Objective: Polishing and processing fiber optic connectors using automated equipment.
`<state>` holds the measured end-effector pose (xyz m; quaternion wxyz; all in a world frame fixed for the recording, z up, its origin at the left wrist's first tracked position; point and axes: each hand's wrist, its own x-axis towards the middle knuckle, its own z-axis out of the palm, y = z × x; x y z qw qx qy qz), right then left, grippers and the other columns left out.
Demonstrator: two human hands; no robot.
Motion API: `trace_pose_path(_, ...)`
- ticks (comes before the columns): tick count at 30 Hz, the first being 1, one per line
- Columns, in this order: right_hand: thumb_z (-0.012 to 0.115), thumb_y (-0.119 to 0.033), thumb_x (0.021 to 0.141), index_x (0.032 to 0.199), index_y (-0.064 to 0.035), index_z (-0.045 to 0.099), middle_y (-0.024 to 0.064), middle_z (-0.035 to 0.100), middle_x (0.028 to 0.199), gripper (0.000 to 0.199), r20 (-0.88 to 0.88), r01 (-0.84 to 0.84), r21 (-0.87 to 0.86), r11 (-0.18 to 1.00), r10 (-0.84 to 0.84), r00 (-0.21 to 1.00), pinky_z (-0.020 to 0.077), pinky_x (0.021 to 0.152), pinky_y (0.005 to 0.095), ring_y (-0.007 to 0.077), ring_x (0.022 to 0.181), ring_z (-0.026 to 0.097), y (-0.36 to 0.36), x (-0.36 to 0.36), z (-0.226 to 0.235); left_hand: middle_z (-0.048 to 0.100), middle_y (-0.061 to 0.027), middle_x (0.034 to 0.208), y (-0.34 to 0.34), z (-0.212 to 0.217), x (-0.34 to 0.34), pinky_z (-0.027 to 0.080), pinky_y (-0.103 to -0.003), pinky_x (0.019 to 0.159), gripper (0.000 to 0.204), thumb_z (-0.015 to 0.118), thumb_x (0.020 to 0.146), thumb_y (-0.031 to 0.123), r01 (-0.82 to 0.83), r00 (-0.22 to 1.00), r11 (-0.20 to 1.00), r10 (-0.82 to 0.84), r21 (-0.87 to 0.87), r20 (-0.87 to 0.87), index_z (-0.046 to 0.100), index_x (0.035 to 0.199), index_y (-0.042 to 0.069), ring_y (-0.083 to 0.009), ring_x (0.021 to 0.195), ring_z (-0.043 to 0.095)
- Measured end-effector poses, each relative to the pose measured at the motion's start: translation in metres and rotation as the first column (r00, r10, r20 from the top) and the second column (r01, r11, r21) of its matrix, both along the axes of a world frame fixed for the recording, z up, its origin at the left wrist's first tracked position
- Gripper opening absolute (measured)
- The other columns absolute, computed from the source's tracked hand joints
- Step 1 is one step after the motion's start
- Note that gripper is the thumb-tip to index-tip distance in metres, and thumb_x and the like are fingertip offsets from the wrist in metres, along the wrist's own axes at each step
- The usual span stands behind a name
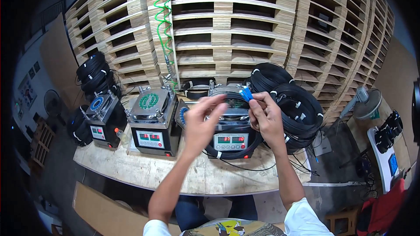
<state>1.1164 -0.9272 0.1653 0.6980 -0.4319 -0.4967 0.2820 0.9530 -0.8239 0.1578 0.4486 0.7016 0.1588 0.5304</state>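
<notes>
In front of the third polishing machine, my right hand (267,116) is raised with thumb and fingers pinched on a small blue fibre-optic connector (246,94). My left hand (201,121) hangs in the air to the left of it, fingers and thumb apart, with nothing visible in it. A coil of thin black cable (234,154) loops about the front of the third machine (231,141), whose panel has red lit digits. Both hands partly hide this machine's top plate. Whether the connector's cable belongs to that coil, I cannot tell.
Two more polishing machines stand left: one with a green ring fixture (149,101), one with a blue ring (97,103). Large black cable coils (297,118) crowd the right side. A small bottle (121,134) sits between machines on the wooden bench (201,179). Stacked pallets (223,26) rise behind.
</notes>
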Motion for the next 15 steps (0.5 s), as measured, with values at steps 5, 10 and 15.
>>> trace_pose_path(5, 0.058, -0.023, 0.103, 0.11, -0.0023, 0.058, -0.0004, 0.057, 0.07, 0.022, 0.103, 0.022, 0.075, 0.997, -0.03, 0.994, 0.0346, 0.042, 0.0209, 0.0039, 0.054, 0.049, 0.007, 0.003, 0.012, 0.068, -0.0041, 0.094, -0.024, 0.017, 0.051, 0.052, -0.022, 0.074, 0.024, 0.068, 0.097, 0.016, 0.332, 0.922, 0.929, -0.282, -0.165, 0.266, 0.069, 0.11, -0.004, -0.0066, 0.082, 0.063)
trace_pose_path(10, 0.06, -0.021, 0.102, 0.108, 0.0012, 0.063, 0.0048, 0.068, 0.084, 0.024, 0.045, 0.007, 0.177, 0.984, -0.015, 0.999, 0.052, 0.065, 0.0234, 0.0095, 0.074, 0.063, 0.028, 0.016, 0.014, 0.071, -0.0061, 0.092, -0.008, 0.02, 0.066, 0.055, -0.025, 0.075, 0.025, 0.065, 0.1, 0.02, 0.311, 0.915, 0.915, -0.215, -0.257, 0.34, 0.07, 0.112, -0.002, -0.0099, 0.079, 0.067)
trace_pose_path(15, 0.06, -0.02, 0.101, 0.106, 0.0015, 0.069, 0.0036, 0.068, 0.081, 0.024, 0.39, 0.265, 0.022, 0.964, -0.253, 0.886, 0.0473, 0.062, 0.0252, 0.0089, 0.068, 0.06, 0.047, 0.05, 0.043, 0.071, -0.005, 0.092, 0.054, 0.055, 0.041, 0.049, -0.022, 0.055, 0.033, 0.065, 0.099, 0.026, 0.08, 0.994, 0.986, -0.067, -0.145, 0.091, 0.068, 0.12, 0.0, -0.0053, 0.062, 0.061)
